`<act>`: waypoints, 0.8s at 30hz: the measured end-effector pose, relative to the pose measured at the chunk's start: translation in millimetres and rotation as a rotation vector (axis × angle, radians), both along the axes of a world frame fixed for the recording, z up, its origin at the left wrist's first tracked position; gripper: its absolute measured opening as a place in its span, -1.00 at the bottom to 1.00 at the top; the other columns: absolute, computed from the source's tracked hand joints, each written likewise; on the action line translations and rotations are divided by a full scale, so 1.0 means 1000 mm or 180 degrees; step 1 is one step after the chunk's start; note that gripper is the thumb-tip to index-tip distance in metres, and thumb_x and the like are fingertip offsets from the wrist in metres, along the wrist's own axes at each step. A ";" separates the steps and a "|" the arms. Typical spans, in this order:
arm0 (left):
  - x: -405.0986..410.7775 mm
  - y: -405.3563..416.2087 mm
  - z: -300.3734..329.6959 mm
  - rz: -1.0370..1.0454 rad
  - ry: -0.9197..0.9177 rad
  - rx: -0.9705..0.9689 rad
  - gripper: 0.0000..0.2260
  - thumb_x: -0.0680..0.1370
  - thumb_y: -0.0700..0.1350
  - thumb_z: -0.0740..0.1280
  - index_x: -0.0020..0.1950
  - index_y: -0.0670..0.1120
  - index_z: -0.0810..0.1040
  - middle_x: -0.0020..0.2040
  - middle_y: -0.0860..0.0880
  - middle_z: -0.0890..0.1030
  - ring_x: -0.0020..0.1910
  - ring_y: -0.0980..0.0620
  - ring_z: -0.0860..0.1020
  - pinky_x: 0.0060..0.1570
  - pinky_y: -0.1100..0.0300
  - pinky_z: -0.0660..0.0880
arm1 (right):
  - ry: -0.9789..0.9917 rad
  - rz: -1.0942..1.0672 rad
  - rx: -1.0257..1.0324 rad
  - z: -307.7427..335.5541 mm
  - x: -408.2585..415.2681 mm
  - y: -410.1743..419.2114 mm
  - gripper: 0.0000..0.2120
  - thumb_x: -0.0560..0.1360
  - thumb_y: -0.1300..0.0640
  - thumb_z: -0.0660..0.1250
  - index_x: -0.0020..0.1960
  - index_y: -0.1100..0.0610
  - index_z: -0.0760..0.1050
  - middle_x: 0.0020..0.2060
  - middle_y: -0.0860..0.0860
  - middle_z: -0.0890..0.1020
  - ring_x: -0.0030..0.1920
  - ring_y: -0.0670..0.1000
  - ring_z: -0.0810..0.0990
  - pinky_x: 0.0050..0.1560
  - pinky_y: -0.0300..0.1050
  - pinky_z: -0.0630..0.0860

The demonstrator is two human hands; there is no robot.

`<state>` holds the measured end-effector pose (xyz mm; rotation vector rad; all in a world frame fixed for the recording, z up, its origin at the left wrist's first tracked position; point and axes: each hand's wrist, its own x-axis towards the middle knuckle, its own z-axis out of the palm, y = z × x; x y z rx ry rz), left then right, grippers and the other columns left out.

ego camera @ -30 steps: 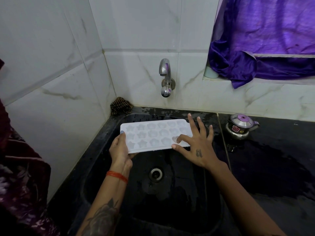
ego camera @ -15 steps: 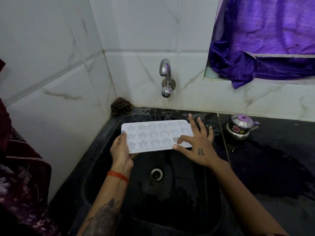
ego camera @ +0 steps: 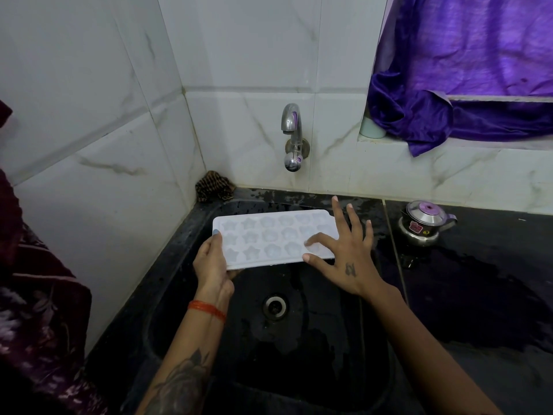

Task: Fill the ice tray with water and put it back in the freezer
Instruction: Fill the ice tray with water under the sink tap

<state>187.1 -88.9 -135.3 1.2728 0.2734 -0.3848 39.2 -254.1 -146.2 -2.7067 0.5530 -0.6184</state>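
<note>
A white ice tray [ego camera: 269, 239] with star and flower shaped cells is held level over the black sink [ego camera: 269, 339], below the wall tap [ego camera: 291, 136]. My left hand [ego camera: 212, 263] grips the tray's left end, thumb on top and fingers underneath. My right hand [ego camera: 344, 253] is spread at the tray's right end, its index finger bent onto a cell and its thumb at the front edge. No water runs from the tap. The freezer is out of view.
A small steel kettle [ego camera: 425, 224] with a purple lid stands on the wet black counter [ego camera: 478, 295] to the right. A dark patterned scrubber [ego camera: 214, 187] sits in the sink's back left corner. Purple curtain [ego camera: 463, 70] hangs over the window ledge. White tiled walls close the left and back.
The tray and both hands have drifted very slightly lower and to the right. Grip is unchanged.
</note>
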 end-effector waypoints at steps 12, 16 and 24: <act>0.000 0.000 -0.002 -0.0030 -0.0005 0.0012 -0.90 0.58 0.00 0.28 -0.10 0.02 0.52 0.02 -0.08 0.62 0.00 -0.10 0.60 -0.13 -0.02 0.58 | 0.0295 0.0318 0.0036 0.003 0.010 0.013 -0.46 0.40 -0.39 -0.10 0.13 -0.28 0.52 0.46 -0.12 -0.38 0.49 0.08 -0.39 0.38 0.25 -0.42; -0.001 0.001 -0.002 -0.0042 -0.0032 0.0019 -0.89 0.58 0.00 0.28 -0.12 0.02 0.52 -0.04 -0.05 0.61 -0.04 -0.08 0.60 -0.14 -0.01 0.58 | 0.0470 0.0453 0.0232 0.004 0.010 0.014 -0.44 0.38 -0.39 -0.13 0.11 -0.30 0.53 0.43 -0.17 -0.42 0.47 0.07 -0.44 0.36 0.22 -0.44; -0.005 0.001 -0.003 -0.0061 -0.0027 0.0024 -0.86 0.58 -0.01 0.28 -0.16 0.02 0.51 -0.14 -0.01 0.59 -0.18 0.01 0.58 -0.13 -0.01 0.57 | 0.0514 0.0425 -0.0132 0.005 0.009 0.010 -0.49 0.40 -0.38 -0.10 -0.04 -0.21 0.55 0.46 -0.14 -0.37 0.49 0.11 -0.39 0.34 0.23 -0.45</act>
